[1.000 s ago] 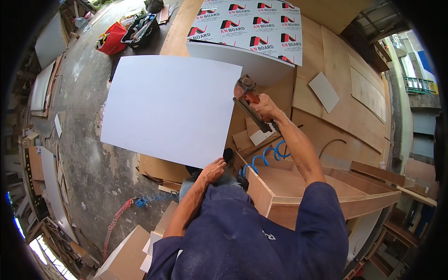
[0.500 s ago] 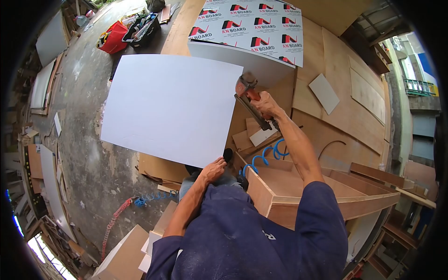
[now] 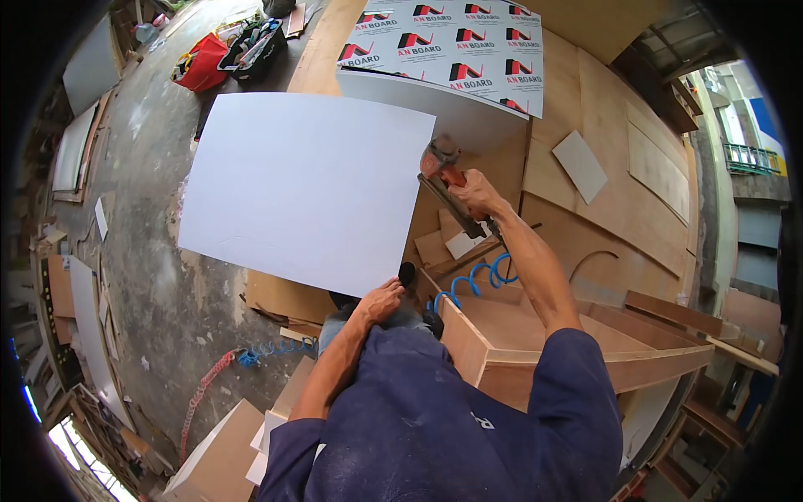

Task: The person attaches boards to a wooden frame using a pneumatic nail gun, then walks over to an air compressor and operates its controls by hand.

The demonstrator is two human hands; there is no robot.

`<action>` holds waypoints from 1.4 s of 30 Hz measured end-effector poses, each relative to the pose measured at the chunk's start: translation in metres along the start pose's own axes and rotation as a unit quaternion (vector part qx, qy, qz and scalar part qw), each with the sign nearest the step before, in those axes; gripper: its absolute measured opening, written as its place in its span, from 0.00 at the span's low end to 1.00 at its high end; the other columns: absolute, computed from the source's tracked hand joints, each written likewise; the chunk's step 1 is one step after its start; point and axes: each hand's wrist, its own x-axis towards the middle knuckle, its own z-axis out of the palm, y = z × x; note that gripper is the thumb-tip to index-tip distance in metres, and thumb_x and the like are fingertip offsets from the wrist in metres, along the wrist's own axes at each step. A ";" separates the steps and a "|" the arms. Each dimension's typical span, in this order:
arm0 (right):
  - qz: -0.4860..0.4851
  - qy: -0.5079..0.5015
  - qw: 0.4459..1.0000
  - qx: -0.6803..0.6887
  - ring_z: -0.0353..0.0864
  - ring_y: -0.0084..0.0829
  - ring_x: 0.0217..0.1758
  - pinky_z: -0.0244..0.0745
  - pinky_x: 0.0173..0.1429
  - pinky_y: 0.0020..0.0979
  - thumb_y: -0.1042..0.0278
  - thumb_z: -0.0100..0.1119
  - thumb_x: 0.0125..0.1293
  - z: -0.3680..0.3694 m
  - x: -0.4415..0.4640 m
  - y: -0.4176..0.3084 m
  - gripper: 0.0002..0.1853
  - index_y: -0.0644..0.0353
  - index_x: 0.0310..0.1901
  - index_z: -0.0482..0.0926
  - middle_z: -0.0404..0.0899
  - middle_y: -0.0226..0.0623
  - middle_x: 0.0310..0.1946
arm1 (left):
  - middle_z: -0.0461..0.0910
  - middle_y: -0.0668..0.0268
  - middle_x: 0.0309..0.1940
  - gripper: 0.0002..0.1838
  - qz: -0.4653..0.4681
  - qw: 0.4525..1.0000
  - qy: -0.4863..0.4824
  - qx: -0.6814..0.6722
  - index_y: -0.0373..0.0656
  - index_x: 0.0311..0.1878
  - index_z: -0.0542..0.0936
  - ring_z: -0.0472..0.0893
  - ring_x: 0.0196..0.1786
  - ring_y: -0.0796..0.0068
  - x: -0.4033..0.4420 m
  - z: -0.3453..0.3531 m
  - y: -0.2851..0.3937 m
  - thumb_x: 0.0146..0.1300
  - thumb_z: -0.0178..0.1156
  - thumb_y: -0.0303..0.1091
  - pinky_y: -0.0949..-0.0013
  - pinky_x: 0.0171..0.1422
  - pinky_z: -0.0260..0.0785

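Note:
A large white board [image 3: 305,188] lies flat in front of me. My left hand [image 3: 381,301] is at its near right corner, fingers closed over the edge; the thumb side is partly hidden. In my right hand [image 3: 478,194] is a nail gun [image 3: 443,159] with a red body and a long dark magazine, gripped by its handle. Its head is at the board's right edge, near the far right corner. Whether the nose touches the board I cannot tell. A blue coiled air hose [image 3: 477,278] hangs below the tool.
Beyond the board stands a box-like piece with a printed panel [image 3: 443,42] on top. To my right is an open plywood frame [image 3: 489,360]. A red bag [image 3: 201,69] and a black tool bag [image 3: 255,52] sit on the floor, far left. Plywood sheets [image 3: 619,167] lie at right.
The nail gun has moved very slightly toward me along the board's right edge. My left hand stays at the near corner, and the board looks almost unmoved.

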 end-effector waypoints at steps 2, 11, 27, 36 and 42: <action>0.012 -0.008 1.000 -0.006 0.74 0.23 0.24 0.72 0.31 0.33 0.64 0.63 0.64 0.000 -0.001 0.001 0.14 0.65 0.47 0.83 0.75 0.30 0.21 | 0.78 0.59 0.46 0.08 0.005 1.000 0.016 -0.002 0.39 0.31 0.85 0.75 0.62 0.61 -0.001 -0.002 -0.001 0.54 0.57 0.31 0.59 0.85 0.53; -0.070 -0.056 0.996 0.015 0.71 0.21 0.20 0.67 0.26 0.30 0.67 0.61 0.62 0.028 -0.020 0.032 0.13 0.63 0.47 0.83 0.73 0.27 0.21 | 0.78 0.62 0.43 0.09 -0.005 0.999 0.031 0.026 0.41 0.28 0.85 0.76 0.60 0.65 0.000 0.002 0.002 0.55 0.57 0.32 0.61 0.85 0.53; -0.029 -0.071 0.997 0.002 0.73 0.26 0.26 0.70 0.33 0.34 0.67 0.55 0.61 0.032 -0.051 -0.008 0.15 0.62 0.46 0.83 0.76 0.33 0.23 | 0.79 0.60 0.46 0.09 0.004 0.999 0.034 0.012 0.41 0.28 0.84 0.75 0.62 0.62 -0.001 0.008 -0.002 0.54 0.58 0.33 0.60 0.85 0.53; -0.018 -0.116 0.993 -0.028 0.72 0.25 0.27 0.71 0.35 0.34 0.66 0.55 0.61 0.035 -0.051 0.001 0.15 0.61 0.47 0.83 0.76 0.33 0.23 | 0.79 0.62 0.45 0.09 0.002 0.999 0.027 0.046 0.41 0.30 0.86 0.75 0.62 0.64 0.001 0.008 -0.001 0.54 0.57 0.32 0.61 0.85 0.53; -0.054 -0.106 0.992 -0.031 0.74 0.28 0.29 0.73 0.39 0.36 0.67 0.55 0.61 0.039 -0.054 0.000 0.16 0.60 0.50 0.82 0.77 0.36 0.24 | 0.80 0.61 0.45 0.10 0.001 0.999 0.016 0.030 0.40 0.30 0.86 0.76 0.61 0.63 0.002 0.008 -0.001 0.54 0.57 0.32 0.61 0.83 0.55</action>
